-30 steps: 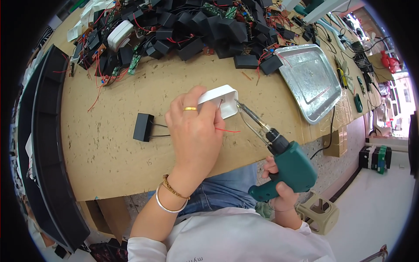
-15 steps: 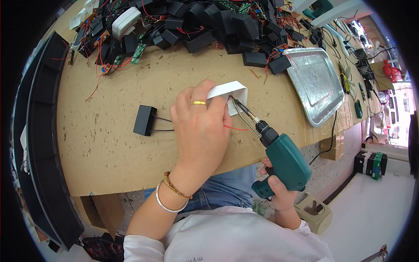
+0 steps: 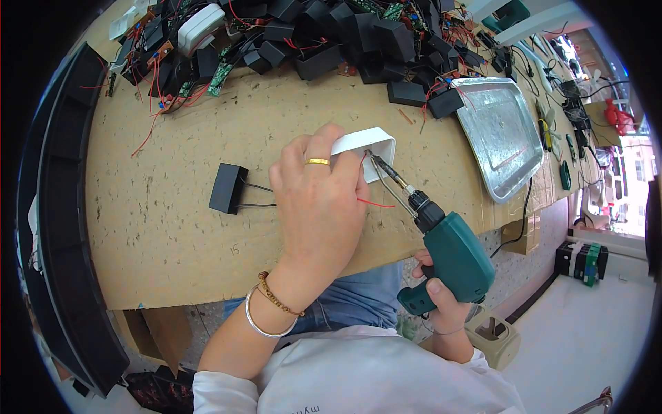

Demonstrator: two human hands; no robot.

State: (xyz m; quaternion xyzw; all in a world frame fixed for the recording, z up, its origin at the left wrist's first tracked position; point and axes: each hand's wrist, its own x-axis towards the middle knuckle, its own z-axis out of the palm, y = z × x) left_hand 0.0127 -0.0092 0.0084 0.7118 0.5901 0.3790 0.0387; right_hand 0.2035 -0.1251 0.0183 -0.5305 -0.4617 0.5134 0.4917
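Note:
My left hand (image 3: 321, 190) is closed around a white plastic housing (image 3: 364, 140), tilted so that its open side faces right. A red wire (image 3: 376, 203) sticks out from under my fingers. My right hand (image 3: 443, 300) grips the handle of a green soldering gun (image 3: 458, 252). The gun's thin tip reaches into the housing and sits close to its inner wall; whether it touches is too small to tell. Left of my left hand lies a black box-shaped block (image 3: 228, 188), with two dark leads running under that hand.
A heap of black cases (image 3: 324, 41) with circuit boards and red wires spans the far side. The metal tray (image 3: 500, 138) lies to the right, near pliers (image 3: 546, 132). A long black bin (image 3: 65, 221) stands along the left edge. The gun's cord (image 3: 525, 221) hangs over the table's edge.
My view has shifted very slightly. Both hands, the housing and the soldering gun keep nearly the same pose, with the gun's tip still inside the housing.

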